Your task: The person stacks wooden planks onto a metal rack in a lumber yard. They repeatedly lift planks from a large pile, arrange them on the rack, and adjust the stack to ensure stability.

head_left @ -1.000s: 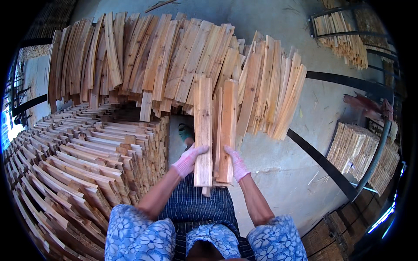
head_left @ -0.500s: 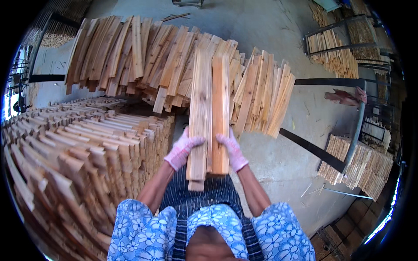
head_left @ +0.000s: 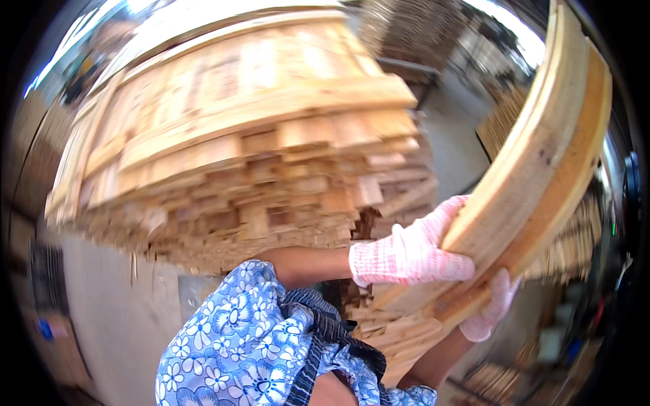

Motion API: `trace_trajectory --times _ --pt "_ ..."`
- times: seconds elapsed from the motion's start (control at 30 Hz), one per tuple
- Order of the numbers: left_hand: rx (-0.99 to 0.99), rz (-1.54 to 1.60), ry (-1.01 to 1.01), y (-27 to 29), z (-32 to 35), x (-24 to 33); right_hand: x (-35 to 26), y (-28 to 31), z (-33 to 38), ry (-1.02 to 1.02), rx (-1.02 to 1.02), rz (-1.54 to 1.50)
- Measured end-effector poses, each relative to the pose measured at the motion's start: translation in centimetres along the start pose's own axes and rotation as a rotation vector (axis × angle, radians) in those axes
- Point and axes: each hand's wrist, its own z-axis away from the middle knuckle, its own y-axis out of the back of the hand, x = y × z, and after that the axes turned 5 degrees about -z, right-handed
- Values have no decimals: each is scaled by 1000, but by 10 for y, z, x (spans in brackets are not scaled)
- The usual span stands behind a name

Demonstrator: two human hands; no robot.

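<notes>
Gripping wood planks w/ both gloved hands, fingers closed (blurred), stacked lumber pile, concrete floor

A tall stack of cut timber fills the ten-to-twelve o'clock area. Grey concrete floor lies at eight o'clock. More wood piles stand at three o'clock; daylight glares overhead.

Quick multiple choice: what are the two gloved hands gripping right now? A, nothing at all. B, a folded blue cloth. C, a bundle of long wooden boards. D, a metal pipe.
C: the left hand and the right hand, both in pink-and-white gloves, clamp a bundle of long wooden boards that rises toward the upper right, beside the big lumber stack.
</notes>
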Motion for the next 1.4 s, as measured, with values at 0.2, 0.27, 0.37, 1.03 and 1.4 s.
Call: trace_trajectory --times 0.2,0.27,0.37,1.03,1.4 --pt "395 100 -199 33 43 73 -15 -90 -57 -77 -382 -75" --pt "522 -40 -231 69 94 114 -34 -175 -31 -162 -529 -119" --pt "663 -106 -299 97 141 143 -23 -235 -34 -345 -662 -102" --pt "1221 -886 352 267 263 130 210 -219 -273 271 -1077 1817" --pt "942 -1526 1194 236 195 95 181 -144 -343 381 -760 1843"
